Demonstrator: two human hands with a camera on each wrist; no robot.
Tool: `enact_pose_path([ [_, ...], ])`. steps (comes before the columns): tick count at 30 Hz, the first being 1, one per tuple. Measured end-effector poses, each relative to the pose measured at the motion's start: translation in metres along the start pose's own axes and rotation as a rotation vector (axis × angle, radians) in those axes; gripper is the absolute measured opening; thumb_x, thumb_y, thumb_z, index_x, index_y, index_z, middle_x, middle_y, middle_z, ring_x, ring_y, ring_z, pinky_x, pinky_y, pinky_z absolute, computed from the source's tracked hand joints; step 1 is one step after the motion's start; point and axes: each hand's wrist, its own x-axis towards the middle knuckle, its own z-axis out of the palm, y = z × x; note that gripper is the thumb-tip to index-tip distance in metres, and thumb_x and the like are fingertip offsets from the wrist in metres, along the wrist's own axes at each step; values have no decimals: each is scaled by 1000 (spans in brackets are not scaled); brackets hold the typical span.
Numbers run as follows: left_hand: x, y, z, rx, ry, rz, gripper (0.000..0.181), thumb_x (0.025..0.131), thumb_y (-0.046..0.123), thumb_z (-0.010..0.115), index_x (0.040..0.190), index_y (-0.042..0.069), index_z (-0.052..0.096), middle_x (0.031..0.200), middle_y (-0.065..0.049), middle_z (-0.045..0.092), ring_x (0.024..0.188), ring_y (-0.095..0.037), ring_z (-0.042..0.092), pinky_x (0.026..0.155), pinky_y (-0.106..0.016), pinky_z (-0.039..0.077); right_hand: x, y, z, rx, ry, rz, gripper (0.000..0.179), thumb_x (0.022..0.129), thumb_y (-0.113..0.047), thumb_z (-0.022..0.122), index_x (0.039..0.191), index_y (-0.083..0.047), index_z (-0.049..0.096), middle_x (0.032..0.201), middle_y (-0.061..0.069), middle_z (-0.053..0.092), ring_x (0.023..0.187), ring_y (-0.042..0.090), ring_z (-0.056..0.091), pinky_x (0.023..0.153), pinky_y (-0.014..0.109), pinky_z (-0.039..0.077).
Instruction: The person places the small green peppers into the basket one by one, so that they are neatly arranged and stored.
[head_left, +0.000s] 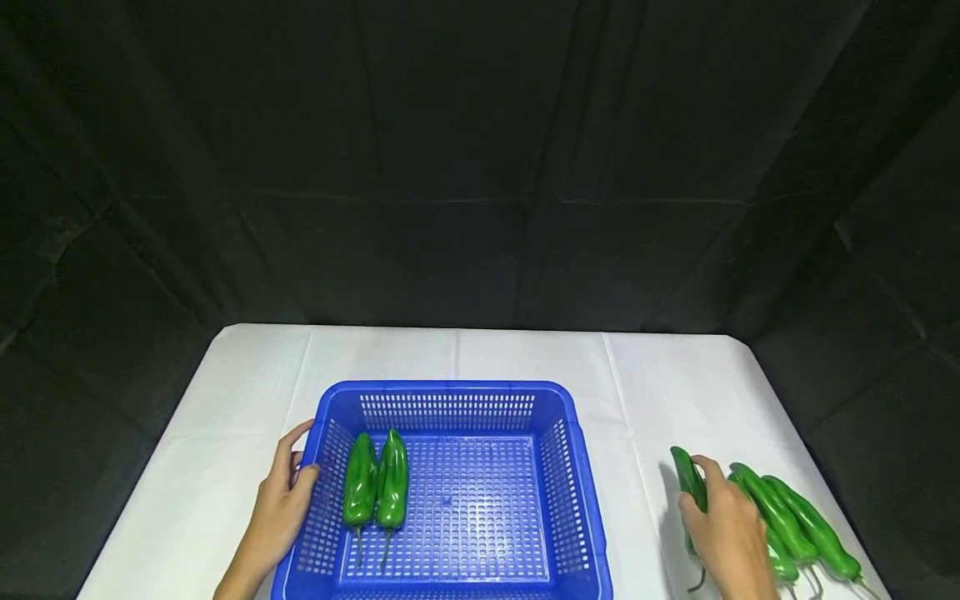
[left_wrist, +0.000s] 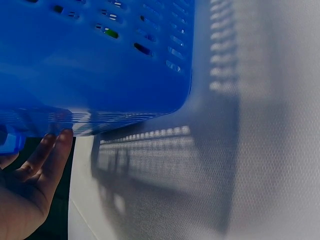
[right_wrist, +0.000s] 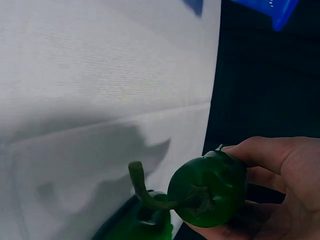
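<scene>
My left hand (head_left: 281,508) grips the left side of a blue plastic basket (head_left: 447,387), thumb at the rim and fingers against the outer wall. In the left wrist view the fingers (left_wrist: 56,155) touch the perforated side. Two green chili peppers (head_left: 361,482) lie side by side in the basket's left part, stems toward me. Over on the right, my right hand (head_left: 726,525) holds another green chili pepper (head_left: 688,475) between thumb and fingers. The right wrist view shows that pepper's stem end (right_wrist: 207,192), with a curved stem pointing away from the hand.
Several more green chili peppers (head_left: 813,525) lie beside the right hand on the white tabletop (head_left: 637,392), partly covered by it. A black cloth (head_left: 480,167) hangs behind and along both sides of the table. The basket's near edge runs out of the head view.
</scene>
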Motion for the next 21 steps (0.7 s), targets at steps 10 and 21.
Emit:
enact_pose_path([
  [10,0,-1,0,2,0,-9,56,101,5,42,153,21,28,116,-17,63,81,-21,66,57,-33,55,4,-19,-16,7,112,-129,50,87,-6,67,134,0,51,88,27,61,79,43,61,63,58,43],
  [21,0,1,1,-5,-2,-10,56,101,5,42,153,21,29,117,-18,63,81,-22,67,56,-33,55,9,-66,-36,35,179,-214,48,89,-11,65,136,-8,53,90,22,62,80,40,62,63,55,44],
])
